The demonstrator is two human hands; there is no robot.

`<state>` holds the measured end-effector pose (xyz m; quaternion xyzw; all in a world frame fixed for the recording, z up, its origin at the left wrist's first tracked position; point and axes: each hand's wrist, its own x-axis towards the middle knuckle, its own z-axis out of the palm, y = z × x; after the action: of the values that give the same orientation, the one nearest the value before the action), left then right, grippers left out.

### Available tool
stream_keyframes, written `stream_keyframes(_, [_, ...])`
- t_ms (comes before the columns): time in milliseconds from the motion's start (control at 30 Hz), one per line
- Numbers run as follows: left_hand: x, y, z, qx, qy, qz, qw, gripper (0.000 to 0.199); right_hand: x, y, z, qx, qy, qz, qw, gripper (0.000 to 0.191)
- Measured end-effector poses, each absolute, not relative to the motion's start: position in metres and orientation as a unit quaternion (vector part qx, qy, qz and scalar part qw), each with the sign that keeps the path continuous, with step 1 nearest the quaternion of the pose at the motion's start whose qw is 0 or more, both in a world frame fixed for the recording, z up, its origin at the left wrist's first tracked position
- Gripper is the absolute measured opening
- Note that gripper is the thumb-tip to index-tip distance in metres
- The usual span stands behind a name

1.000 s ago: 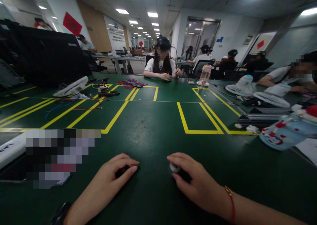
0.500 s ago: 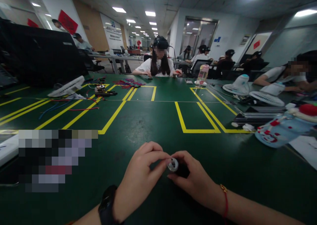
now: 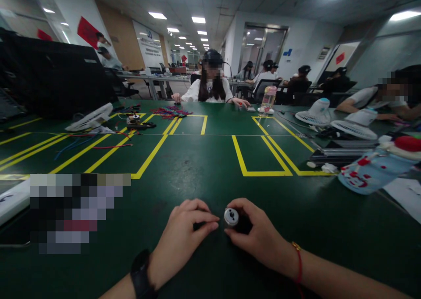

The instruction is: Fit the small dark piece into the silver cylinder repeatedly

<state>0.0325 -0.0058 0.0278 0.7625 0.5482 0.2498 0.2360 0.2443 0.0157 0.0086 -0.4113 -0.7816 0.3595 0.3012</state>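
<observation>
My right hand (image 3: 258,228) curls its thumb and fingers round a small silver electric motor (image 3: 231,217). The motor is upright at the near middle of the green table, its round end facing up with a dark centre and small dark holes. Just left of it, apart from the metal, is my left hand (image 3: 186,228). Its thumb and index fingertips are pinched together; whatever may be between them is too small to make out. A dark watch (image 3: 143,272) is on my left wrist and a red cord bracelet (image 3: 299,264) on my right.
Yellow tape (image 3: 268,174) marks the green table (image 3: 194,163). A blue bottle (image 3: 368,171) and white fans (image 3: 314,112) stand at right. Wires (image 3: 173,111), a white fan (image 3: 90,117) and a blurred-out item (image 3: 79,207) lie left. A person (image 3: 210,88) sits opposite.
My left fingertips have come away from the motor's top and moved slightly left and down. The motor's end now shows fully, still in my right hand.
</observation>
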Motion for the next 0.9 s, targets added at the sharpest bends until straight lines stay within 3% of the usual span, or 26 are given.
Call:
stream_keyframes(233, [0.031, -0.007, 0.019, 0.769, 0.550, 0.231, 0.232, 0.022, 0.260, 0.014, 0.007, -0.441, -0.766, 0.333, 0.328, 0.043])
stream_keyframes(467, [-0.023, -0.014, 0.020, 0.701, 0.587, 0.291, 0.281, 0.026, 0.419, 0.019, -0.014, -0.602, -0.723, 0.051, 0.335, 0.050])
stream_keyframes(600, [-0.040, -0.019, 0.016, 0.678, 0.614, 0.295, 0.277, 0.026, 0.488, 0.016, -0.022, -0.665, -0.694, -0.018, 0.276, 0.059])
stream_keyframes(767, [-0.039, -0.019, 0.015, 0.685, 0.606, 0.286, 0.285, 0.028, 0.432, 0.007, 0.001, -0.587, -0.730, -0.175, 0.303, 0.064])
stream_keyframes(900, [-0.038, -0.018, 0.016, 0.694, 0.604, 0.258, 0.295, 0.031, 0.324, 0.005, 0.015, -0.415, -0.876, -0.060, 0.238, 0.053])
